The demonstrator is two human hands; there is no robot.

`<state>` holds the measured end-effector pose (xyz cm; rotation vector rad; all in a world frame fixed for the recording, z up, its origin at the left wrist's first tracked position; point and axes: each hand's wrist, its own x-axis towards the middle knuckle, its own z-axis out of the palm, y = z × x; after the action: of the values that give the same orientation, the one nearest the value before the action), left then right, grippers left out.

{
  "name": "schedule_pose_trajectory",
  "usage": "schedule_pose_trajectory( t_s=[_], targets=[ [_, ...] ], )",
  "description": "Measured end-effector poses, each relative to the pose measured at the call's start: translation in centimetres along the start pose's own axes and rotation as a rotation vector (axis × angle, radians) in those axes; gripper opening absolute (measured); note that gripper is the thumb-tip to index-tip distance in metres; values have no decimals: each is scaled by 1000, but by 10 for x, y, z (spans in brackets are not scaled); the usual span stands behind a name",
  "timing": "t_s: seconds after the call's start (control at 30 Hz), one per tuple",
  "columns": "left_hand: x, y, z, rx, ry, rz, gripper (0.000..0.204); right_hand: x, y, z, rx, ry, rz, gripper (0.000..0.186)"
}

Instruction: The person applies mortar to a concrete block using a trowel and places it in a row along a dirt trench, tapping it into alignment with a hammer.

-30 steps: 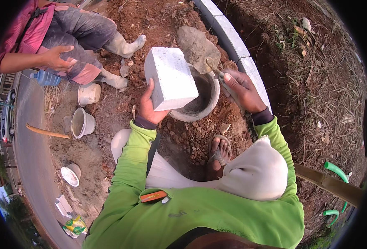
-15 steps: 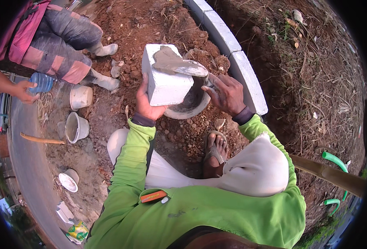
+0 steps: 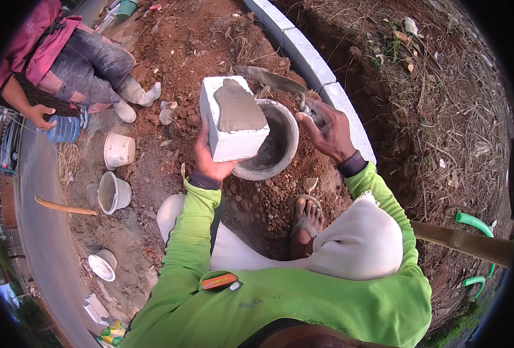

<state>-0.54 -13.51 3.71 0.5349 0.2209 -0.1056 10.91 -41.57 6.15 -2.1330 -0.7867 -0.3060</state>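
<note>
Left hand grips block, right hand trowel
Trowel just lifted off, leaving mortar over much of the top.

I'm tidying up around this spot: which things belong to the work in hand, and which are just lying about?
In use:
- white block, in the left hand
- grey mortar on its top
- trowel, in the right hand
- round tub

Apparently lying about:
- green pipes
- wooden stick
- yellow-green packet
</note>
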Motion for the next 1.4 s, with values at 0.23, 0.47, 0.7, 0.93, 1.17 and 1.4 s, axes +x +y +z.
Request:
schedule_pose_trajectory(
  t_s=[0.23, 0.47, 0.7, 0.93, 1.17, 1.4],
  targets=[
    [-2, -16, 9, -62, -81, -102, 73, 2, 2, 23, -260, 90, -141, 43],
    [-6, 0, -2, -55, -16, -42, 78, -28, 7, 1, -268, -23, -225, 44],
    [2, -8, 9, -5, -79, -32, 78, -1, -11, 6, -181, 16, -73, 43],
    [-4, -1, 1, -39, -9, 41, 78, -34, -17, -1, -212, -14, -320, 44],
    [0, 11, -11, -117, -269, -53, 76, -9, -10, -17, 376, -33, 183, 48],
    [-13, -1, -27, 447, -26, 154, 82, 3, -17, -27, 435, -11, 101, 40]
  ],
)
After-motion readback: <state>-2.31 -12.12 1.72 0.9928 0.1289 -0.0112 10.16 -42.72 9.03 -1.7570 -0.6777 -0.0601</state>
